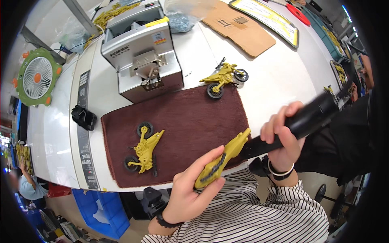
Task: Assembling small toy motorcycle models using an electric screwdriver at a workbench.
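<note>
Striped clothing (pixel 259 206) sits nearest, below both hands. Fingers and thumb of the left hand (pixel 191 196) pinch a yellow toy motorcycle body (pixel 231 150) above the lower right edge of a brown cloth (pixel 192 125). The right hand (pixel 285 137) wraps around a black cylindrical tool (pixel 312 116), its end close beside the body; contact is unclear. One toy motorcycle (pixel 145 150) lies on the cloth, another (pixel 221 79) at its upper right edge.

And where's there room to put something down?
There's bare brown mat between the near yellow motorbike and the far motorbike. The white table is bare between the far one, the cardboard and the right hand. It's crowded at the mat's near right corner, where the left hand holds a yellow part beside the right hand's black tool.
</note>
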Motion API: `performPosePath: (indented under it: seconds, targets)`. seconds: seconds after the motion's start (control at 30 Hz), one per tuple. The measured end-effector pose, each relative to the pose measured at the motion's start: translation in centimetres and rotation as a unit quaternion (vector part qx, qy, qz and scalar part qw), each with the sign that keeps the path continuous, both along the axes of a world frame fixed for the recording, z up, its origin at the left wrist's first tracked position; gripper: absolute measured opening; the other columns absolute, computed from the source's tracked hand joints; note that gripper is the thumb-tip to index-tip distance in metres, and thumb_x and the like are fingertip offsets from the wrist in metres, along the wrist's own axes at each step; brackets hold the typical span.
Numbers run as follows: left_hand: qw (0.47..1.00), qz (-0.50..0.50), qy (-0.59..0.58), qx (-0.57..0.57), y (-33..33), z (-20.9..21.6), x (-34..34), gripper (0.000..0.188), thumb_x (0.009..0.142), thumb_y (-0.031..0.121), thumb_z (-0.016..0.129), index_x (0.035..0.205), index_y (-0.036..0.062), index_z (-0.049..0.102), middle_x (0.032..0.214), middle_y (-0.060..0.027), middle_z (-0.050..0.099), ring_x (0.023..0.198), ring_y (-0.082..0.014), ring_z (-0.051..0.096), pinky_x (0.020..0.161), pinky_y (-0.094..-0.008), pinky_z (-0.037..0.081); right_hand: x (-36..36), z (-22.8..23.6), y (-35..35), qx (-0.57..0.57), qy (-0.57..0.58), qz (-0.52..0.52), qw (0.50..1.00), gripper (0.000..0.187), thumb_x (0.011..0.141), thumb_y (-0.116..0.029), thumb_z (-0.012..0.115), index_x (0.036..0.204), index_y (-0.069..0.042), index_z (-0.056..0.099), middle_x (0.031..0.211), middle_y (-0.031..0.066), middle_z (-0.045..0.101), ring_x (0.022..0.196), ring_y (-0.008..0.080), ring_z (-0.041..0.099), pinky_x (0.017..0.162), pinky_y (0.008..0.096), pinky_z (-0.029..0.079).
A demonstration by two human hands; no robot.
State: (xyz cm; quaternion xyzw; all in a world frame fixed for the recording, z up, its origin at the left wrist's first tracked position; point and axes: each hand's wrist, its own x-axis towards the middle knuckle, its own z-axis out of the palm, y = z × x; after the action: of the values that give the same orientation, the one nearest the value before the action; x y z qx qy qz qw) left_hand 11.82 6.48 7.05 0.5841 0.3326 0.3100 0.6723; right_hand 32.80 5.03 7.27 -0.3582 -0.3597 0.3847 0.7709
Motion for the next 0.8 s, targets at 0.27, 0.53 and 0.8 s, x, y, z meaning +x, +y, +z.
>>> performPosePath:
  seconds: [0.27, 0.53, 0.8]
  targets:
    - [0.973, -0.191, -0.123, -0.044, 0.9, -2.8, 7.9, 0.074, 0.096, 0.022, 0.049, 0.144, -0.0118, 0.003, 0.138, -0.0256, 0.037, 0.119, -0.031, 0.045, 0.103, -0.0367, 0.033, 0.5, -0.2, -4.4, 0.096, -0.02, 0.026, 0.995, 0.045, 0.079, -0.012, 0.074, 0.101, -0.008, 0.034, 0.077, 0.0064, 0.049, 0.056, 0.0183, 0.052, 0.053, 0.0326, 0.046]
    - [0.921, 0.041, 0.202, 0.331, 0.7, 1.7, -2.4, 0.05, 0.068, 0.016, 0.074, 0.115, 0.0041, 0.062, 0.121, -0.0146, 0.058, 0.113, -0.0323, 0.054, 0.098, -0.0405, 0.039, 1.2, 0.1, -4.8, 0.1, -0.118, 0.012, 0.988, 0.044, 0.08, -0.011, 0.072, 0.1, -0.007, 0.033, 0.077, 0.0072, 0.049, 0.056, 0.018, 0.053, 0.054, 0.0311, 0.047]
    - [0.781, 0.182, 0.481, 0.354, 1.7, -2.0, -7.3, 0.055, 0.076, 0.01, 0.068, 0.128, 0.0043, 0.052, 0.128, -0.019, 0.05, 0.115, -0.0323, 0.051, 0.096, -0.041, 0.041, 0.4, 0.3, -3.2, 0.072, -0.051, -0.005, 0.996, 0.044, 0.08, -0.014, 0.072, 0.102, -0.008, 0.034, 0.076, 0.0044, 0.048, 0.056, 0.0169, 0.051, 0.054, 0.0311, 0.044]
